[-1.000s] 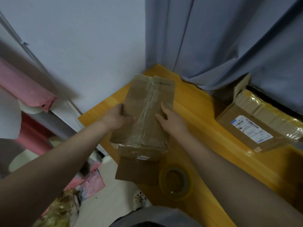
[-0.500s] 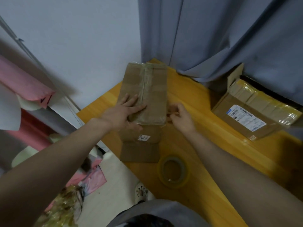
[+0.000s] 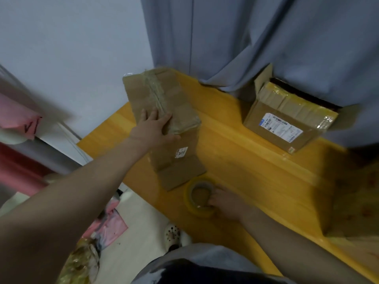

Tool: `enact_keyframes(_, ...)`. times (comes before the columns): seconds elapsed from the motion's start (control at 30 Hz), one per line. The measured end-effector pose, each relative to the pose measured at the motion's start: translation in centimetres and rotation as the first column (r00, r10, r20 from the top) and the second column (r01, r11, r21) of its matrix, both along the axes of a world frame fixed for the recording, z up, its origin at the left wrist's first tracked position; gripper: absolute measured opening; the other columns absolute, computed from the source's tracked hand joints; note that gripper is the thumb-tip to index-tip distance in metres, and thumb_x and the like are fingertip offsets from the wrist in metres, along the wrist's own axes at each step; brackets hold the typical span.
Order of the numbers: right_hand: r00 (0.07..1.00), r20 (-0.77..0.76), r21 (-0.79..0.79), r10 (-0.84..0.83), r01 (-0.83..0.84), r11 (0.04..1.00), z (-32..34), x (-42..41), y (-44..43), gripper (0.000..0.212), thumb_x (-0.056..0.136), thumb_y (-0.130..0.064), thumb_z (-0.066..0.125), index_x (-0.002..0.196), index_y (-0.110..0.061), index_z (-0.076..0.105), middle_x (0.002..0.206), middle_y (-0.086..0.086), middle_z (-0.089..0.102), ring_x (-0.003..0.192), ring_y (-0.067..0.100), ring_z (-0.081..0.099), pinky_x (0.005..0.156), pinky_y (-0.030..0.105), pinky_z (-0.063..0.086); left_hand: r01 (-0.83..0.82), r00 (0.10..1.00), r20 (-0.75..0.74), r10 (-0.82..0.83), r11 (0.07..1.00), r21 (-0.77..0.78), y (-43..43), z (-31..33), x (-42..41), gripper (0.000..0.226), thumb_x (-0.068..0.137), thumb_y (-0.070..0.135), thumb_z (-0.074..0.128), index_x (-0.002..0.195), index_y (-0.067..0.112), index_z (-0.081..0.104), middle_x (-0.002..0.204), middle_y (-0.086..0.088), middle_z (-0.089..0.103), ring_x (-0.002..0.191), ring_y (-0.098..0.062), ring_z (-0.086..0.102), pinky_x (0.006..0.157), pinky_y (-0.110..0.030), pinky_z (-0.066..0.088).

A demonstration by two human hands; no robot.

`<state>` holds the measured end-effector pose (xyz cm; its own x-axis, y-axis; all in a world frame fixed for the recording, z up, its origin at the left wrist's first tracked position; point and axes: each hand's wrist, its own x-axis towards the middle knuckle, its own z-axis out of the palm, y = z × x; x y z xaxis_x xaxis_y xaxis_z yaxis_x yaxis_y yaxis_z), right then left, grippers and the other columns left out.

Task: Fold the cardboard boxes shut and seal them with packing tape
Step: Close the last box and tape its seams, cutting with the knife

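table (image 3: 235, 160): yellow and glossy, so whatever i lean on could skate. that's my big worry here.
second box (image 3: 272, 128): well off to my right by the curtain (image 3: 266, 37), one flap up. too far away to foul this job, i'd say.
box (image 3: 162, 103): standing at the table's far left corner, close to the edge, with old tape down its top seam. if i tug sideways it could tip or slide off toward the wall.
open flap (image 3: 180, 173): lying out flat toward me, just beside the roll. it isn't folded yet and will likely spring back if i tape one-handed, which would leave a crooked seam.
left hand (image 3: 153, 128): fingers spread flat on the box top, thumb against the near face. it's pressing down, not clamping, and one palm may not stop a twist.
tape roll (image 3: 200, 196): flat on the table near my edge. a clumsy hook could knock it to the floor. the loose end isn't visible, so i may fumble for it.
right hand (image 3: 225, 203): fingertips over the rim into the core. it's blurred, so i can't tell if the grip has closed.
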<state>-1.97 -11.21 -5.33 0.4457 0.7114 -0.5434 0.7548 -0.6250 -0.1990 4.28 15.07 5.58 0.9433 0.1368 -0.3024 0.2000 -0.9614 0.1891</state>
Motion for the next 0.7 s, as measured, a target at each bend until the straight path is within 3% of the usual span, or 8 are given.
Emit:
enact_keyframes(0.13,0.833,-0.387,0.205,-0.394,0.495,0.844,3.6,1.3,-2.6,0.030,0.090,-0.023,0.064,0.118,-0.013,0.063,0.117,0.004,0.061,0.117,0.021,0.052,0.106,0.030,0.024,0.003,1.000,-0.007,-0.003,1.000,-0.010,-3.4,0.0,-0.2,0.084,0.084,0.071,0.042,0.151,0.038,0.005,0.160,-0.001,-0.011,0.145,-0.032,-0.016,0.113,-0.055,0.018)
enact_keyframes(0.17,0.705,-0.513,0.210,-0.490,0.657,0.724,4.8,1.7,-3.6,0.025,0.087,-0.027,0.067,0.109,-0.014,0.065,0.106,0.001,0.062,0.106,0.022,0.056,0.097,0.033,0.034,0.019,1.000,-0.005,-0.019,1.000,-0.016,-4.0,0.2,-0.2,0.081,0.086,0.070,0.040,0.151,0.037,0.007,0.159,0.001,-0.014,0.145,-0.029,-0.017,0.114,-0.055,0.017)
enact_keyframes(0.23,0.310,-0.765,0.143,-0.564,0.936,0.322,7.1,2.2,-5.8,0.037,0.073,-0.038,0.079,0.099,-0.016,0.066,0.103,0.000,0.062,0.096,0.022,0.058,0.088,0.037,0.044,0.068,0.997,-0.029,-0.069,0.997,-0.045,-5.2,0.9,-0.3,0.072,0.091,0.064,0.031,0.152,0.033,0.007,0.159,0.004,-0.018,0.146,-0.025,-0.016,0.115,-0.053,0.014)
enact_keyframes(0.3,0.089,-0.925,0.102,-0.371,0.995,-0.015,8.8,2.6,-8.0,0.047,0.055,-0.036,0.085,0.093,-0.010,0.074,0.099,0.014,0.070,0.089,0.032,0.064,0.083,0.043,0.053,0.134,0.986,-0.095,-0.140,0.989,-0.065,-6.8,1.5,-0.2,0.068,0.095,0.057,0.022,0.152,0.027,0.001,0.159,0.004,-0.017,0.146,-0.028,-0.013,0.117,-0.052,0.011)
enact_keyframes(0.4,0.106,-0.989,0.126,-0.102,0.968,-0.218,12.0,3.3,-9.6,0.064,0.032,-0.035,0.093,0.083,-0.001,0.075,0.081,0.021,0.070,0.068,0.032,0.067,0.064,0.039,0.058,0.223,0.955,-0.193,-0.223,0.975,-0.025,-9.9,2.4,-0.8,0.070,0.098,0.046,0.030,0.153,0.020,-0.005,0.159,0.001,-0.013,0.145,-0.037,-0.011,0.116,-0.051,0.014)
enact_keyframes(0.5,0.221,-0.975,0.221,-0.037,0.924,-0.311,14.5,4.5,-10.2,0.084,0.029,-0.042,0.093,0.097,0.002,0.070,0.084,0.017,0.071,0.069,0.027,0.069,0.057,0.033,0.057,0.377,0.902,-0.237,-0.361,0.926,0.025,-13.3,3.7,-1.5,0.067,0.095,0.040,0.045,0.149,0.009,0.020,0.157,-0.010,0.003,0.141,-0.043,0.002,0.111,-0.050,0.023)
enact_keyframes(0.6,0.324,-0.946,0.314,-0.029,0.886,-0.341,16.2,5.6,-10.2,0.077,0.031,-0.045,0.092,0.093,-0.004,0.073,0.082,0.012,0.072,0.071,0.022,0.069,0.062,0.029,0.057,0.517,0.848,-0.189,-0.495,0.850,0.094,-16.0,3.8,-2.4,0.059,0.092,0.043,0.047,0.137,0.005,0.039,0.145,-0.019,0.024,0.136,-0.040,0.014,0.110,-0.047,0.022)
enact_keyframes(0.7,0.437,-0.896,0.442,-0.077,0.861,-0.252,16.7,6.2,-9.6,0.060,0.039,-0.044,0.091,0.086,-0.010,0.073,0.078,0.004,0.072,0.071,0.015,0.067,0.066,0.022,0.055,0.542,0.840,-0.029,-0.542,0.833,0.115,-17.3,3.1,-3.2,0.057,0.090,0.045,0.048,0.138,0.014,0.044,0.141,-0.014,0.029,0.133,-0.033,0.020,0.110,-0.045,0.021)
